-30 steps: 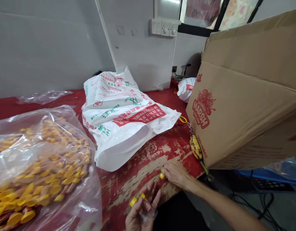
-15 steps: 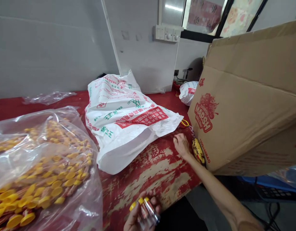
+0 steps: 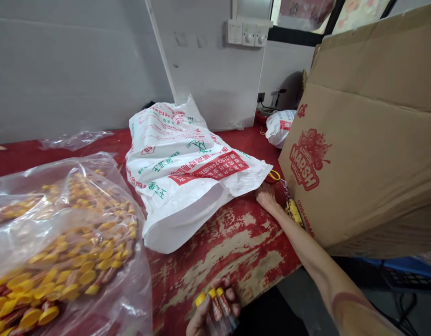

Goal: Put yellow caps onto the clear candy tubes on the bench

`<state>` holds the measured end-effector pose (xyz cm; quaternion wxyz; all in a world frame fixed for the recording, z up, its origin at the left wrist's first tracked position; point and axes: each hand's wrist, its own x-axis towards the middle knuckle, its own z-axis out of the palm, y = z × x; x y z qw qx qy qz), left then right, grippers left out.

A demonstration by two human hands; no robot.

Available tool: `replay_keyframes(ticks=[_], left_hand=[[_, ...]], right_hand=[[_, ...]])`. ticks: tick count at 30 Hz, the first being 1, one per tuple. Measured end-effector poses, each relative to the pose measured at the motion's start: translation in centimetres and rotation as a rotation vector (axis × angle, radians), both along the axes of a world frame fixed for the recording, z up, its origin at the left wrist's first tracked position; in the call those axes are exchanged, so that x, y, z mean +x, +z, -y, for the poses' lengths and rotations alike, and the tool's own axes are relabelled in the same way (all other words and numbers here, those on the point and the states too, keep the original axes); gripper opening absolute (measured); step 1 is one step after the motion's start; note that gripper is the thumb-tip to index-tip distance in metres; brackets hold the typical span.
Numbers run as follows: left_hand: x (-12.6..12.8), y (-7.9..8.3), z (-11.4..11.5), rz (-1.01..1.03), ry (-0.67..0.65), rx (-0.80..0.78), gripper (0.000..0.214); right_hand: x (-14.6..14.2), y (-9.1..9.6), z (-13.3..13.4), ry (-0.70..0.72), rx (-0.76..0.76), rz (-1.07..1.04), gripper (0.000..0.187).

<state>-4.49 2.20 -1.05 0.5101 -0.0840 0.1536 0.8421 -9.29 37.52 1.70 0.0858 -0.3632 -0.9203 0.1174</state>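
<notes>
Yellow-capped vials (image 3: 216, 304) | left hand (image 3: 205, 317) curled around three | right hand (image 3: 267, 197) outstretched, palm-down on red table (image 3: 236, 252)

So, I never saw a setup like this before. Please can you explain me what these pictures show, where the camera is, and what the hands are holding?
There is no machine here: these are a person's two bare hands, seen from one camera worn on the head, looking forward and down. All the pictures come from that camera. The left hand holds several small clear tubes with yellow caps. The right hand reaches across the red worn table towards a yellow speckled object, beside a cardboard carton printed "Marsh". On the table lie a white printed sack and a clear plastic bag full of yellow caps.
</notes>
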Motion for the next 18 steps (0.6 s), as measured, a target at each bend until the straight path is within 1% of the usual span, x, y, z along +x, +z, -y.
replay_keyframes(ticks=[2, 4, 7, 8, 10, 11, 12, 15, 16, 17, 18], left_hand=[[0.1, 0.3, 0.0, -0.021, 0.019, -0.023, 0.017], [0.4, 0.9, -0.2, -0.021, 0.055, -0.083, 0.017], [0.9, 1.9, -0.5, -0.001, 0.087, -0.159, 0.015], [1.0, 2.2, -0.5, 0.009, 0.098, -0.177, 0.016], [1.2, 2.7, -0.6, 0.034, 0.117, -0.211, 0.016], [1.3, 2.9, -0.5, 0.047, 0.121, -0.227, 0.016], [1.4, 3.1, -0.5, 0.057, 0.128, -0.241, 0.016], [1.7, 3.4, -0.2, 0.076, 0.152, -0.274, 0.015], [1.8, 3.5, -0.2, 0.078, 0.159, -0.279, 0.015], [1.8, 3.5, -0.1, 0.081, 0.163, -0.28, 0.015], [1.8, 3.5, -0.1, 0.083, 0.165, -0.276, 0.014]], right_hand=[[2.4, -0.2, 2.1, 0.103, -0.064, -0.03, 0.035], [5.0, -0.3, 4.3, 0.23, -0.151, -0.049, 0.035], [8.5, -0.2, 7.1, 0.411, -0.362, -0.073, 0.041], [9.4, 0.0, 7.9, 0.453, -0.43, -0.066, 0.043], [10.6, 0.7, 9.4, 0.503, -0.517, -0.047, 0.046], [10.9, 1.2, 10.2, 0.512, -0.504, -0.028, 0.045], [11.0, 1.7, 11.0, 0.516, -0.421, 0.024, 0.044], [10.5, 3.1, 13.5, 0.495, -0.033, 0.247, 0.04], [10.1, 3.3, 14.2, 0.487, 0.075, 0.318, 0.039], [9.8, 3.5, 14.8, 0.486, 0.139, 0.368, 0.039], [9.4, 3.5, 15.4, 0.492, 0.153, 0.39, 0.037]])
